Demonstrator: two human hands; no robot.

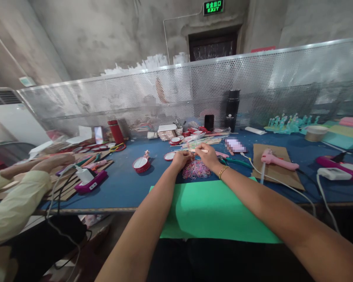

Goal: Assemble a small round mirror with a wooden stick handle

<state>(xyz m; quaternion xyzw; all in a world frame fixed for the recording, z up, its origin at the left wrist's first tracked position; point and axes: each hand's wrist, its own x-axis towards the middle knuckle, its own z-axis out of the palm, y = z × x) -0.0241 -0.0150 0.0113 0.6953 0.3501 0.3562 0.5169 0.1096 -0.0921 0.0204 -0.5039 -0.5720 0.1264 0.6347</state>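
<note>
Over a pile of thin, colourful rings like small rubber bands (197, 170), my two hands work close together. My right hand (208, 156) is closed around a pale, thin stick (202, 150), whose exact kind is too small to tell. Beside it, my left hand (181, 159) is closed in a pinch, its fingertips almost meeting the right ones; what lies between them I cannot make out. A green sheet (214, 211) spreads under my forearms at the table edge. Just left of my left hand lies a white-faced disc (169, 156), partly hidden.
A small red drum-like piece (141, 165) stands at left. Right of my hands lie a phone (235, 145) and a pink glue gun (278, 159) on cardboard, with cables. A black bottle (232, 111) stands behind. At far left are a co-worker's hands (54, 160) and a purple power strip (91, 182).
</note>
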